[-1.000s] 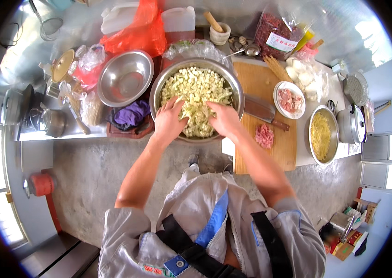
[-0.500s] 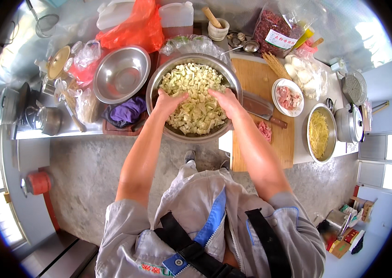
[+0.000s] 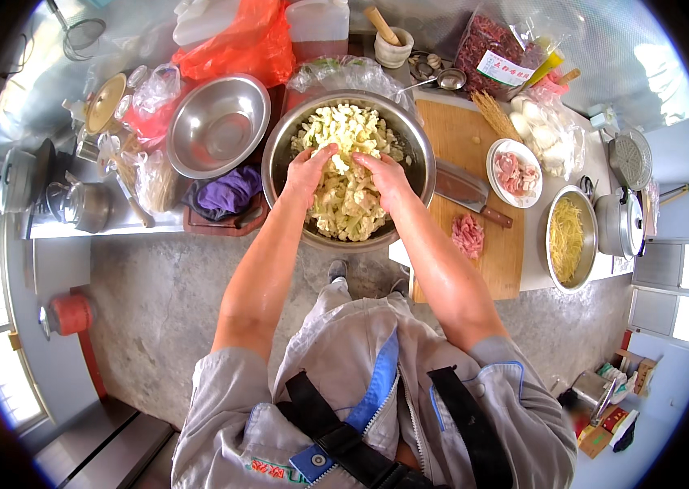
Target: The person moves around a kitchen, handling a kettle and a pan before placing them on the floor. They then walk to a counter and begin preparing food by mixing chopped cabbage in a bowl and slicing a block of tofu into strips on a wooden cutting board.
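— Concrete floor (image 3: 165,310) ran under a long counter (image 3: 540,269) crowded with kitchen things, as I stood there. What sat on it?

— Biggest was a wooden cutting board (image 3: 475,138), its long axis running away from the person, a cleaver (image 3: 467,191) lying slantwise across it, handle toward the right. Left of the board stood the large steel bowl (image 3: 410,138), heaped with pale chopped vegetable pieces (image 3: 348,204). An empty steel bowl (image 3: 218,126) sat just beside it on the left.

— And the hands?

— Both were in the big bowl. The left hand (image 3: 308,171) and right hand (image 3: 385,175) lay on the heap, fingers pointing away from the body, curled loosely into the pieces, fingertips nearly meeting. Whether they actually gripped any, I couldn't tell.

— Smaller things?

— A pan of yellow shreds (image 3: 568,240), a plate of sliced meat (image 3: 515,171), a mortar with pestle (image 3: 393,45).
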`<state>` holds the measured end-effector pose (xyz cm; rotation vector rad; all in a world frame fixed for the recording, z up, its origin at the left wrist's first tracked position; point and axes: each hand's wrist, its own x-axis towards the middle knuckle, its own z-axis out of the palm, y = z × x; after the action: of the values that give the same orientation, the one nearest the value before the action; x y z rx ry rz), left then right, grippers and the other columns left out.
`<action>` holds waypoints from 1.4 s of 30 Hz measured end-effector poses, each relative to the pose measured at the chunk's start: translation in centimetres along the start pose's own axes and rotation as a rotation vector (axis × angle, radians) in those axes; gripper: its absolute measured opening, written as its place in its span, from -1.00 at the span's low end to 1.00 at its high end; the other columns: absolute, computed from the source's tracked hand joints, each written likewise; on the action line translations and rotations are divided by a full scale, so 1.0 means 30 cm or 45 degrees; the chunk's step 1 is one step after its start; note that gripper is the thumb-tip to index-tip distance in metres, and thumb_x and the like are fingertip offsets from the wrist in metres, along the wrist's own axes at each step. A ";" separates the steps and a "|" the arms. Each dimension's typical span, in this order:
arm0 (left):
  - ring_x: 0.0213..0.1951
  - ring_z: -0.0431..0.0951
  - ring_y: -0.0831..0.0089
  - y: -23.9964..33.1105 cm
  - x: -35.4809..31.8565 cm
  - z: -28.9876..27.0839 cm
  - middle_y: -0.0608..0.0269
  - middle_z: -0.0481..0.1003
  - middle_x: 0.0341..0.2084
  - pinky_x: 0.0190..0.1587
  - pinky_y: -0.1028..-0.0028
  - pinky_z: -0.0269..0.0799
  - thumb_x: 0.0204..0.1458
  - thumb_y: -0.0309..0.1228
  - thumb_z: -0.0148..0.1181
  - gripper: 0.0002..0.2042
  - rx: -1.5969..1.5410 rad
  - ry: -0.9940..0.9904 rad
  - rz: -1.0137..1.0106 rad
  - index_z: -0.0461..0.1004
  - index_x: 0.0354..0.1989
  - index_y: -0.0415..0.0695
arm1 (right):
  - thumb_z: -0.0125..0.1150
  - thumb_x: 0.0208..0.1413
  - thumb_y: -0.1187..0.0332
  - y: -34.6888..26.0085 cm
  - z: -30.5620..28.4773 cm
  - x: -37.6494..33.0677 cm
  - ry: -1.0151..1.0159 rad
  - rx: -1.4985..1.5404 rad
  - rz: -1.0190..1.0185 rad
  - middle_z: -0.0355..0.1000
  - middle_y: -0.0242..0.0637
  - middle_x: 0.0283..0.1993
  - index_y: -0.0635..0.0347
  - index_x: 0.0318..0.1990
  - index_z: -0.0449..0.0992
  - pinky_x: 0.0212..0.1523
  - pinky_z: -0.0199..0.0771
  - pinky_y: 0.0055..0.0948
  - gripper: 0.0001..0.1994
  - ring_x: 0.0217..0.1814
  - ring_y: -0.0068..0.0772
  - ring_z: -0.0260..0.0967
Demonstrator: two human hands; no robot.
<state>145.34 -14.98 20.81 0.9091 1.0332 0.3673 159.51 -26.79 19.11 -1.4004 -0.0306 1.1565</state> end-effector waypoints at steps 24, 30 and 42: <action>0.15 0.50 0.29 0.055 -0.023 -0.054 0.01 0.45 0.21 0.14 0.33 0.43 0.04 -0.16 0.45 -0.20 0.350 -0.012 0.233 0.25 0.40 -0.28 | 0.47 0.11 0.21 -0.126 0.022 -0.133 -0.054 -0.439 -0.278 0.42 -0.02 0.29 0.37 0.39 0.27 0.14 0.54 -0.29 -0.24 0.22 -0.19 0.48; 0.09 0.55 0.28 0.149 -0.178 -0.002 -0.08 0.52 0.12 0.09 0.33 0.45 0.15 -0.22 0.30 -0.40 1.088 0.148 0.585 0.38 0.31 -0.30 | 0.32 0.21 0.21 -0.107 -0.086 -0.155 -0.068 -0.909 -0.555 0.29 0.07 0.41 0.27 0.40 0.27 0.17 0.51 -0.29 -0.35 0.23 -0.19 0.45; 0.17 0.46 -0.11 0.066 -0.199 -0.055 -0.16 0.49 0.09 0.21 0.13 0.39 0.12 -0.41 0.28 -0.58 1.646 0.092 1.232 0.47 0.15 -0.29 | 0.25 0.13 0.44 -0.212 0.079 -0.442 0.165 -1.193 -1.375 0.49 -0.14 0.11 0.24 0.09 0.49 -0.26 0.67 -0.21 -0.65 -0.19 -0.14 0.62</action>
<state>141.24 -16.90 25.50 2.5968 0.7538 0.5144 155.27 -31.91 32.45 -1.8411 -1.2101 0.0793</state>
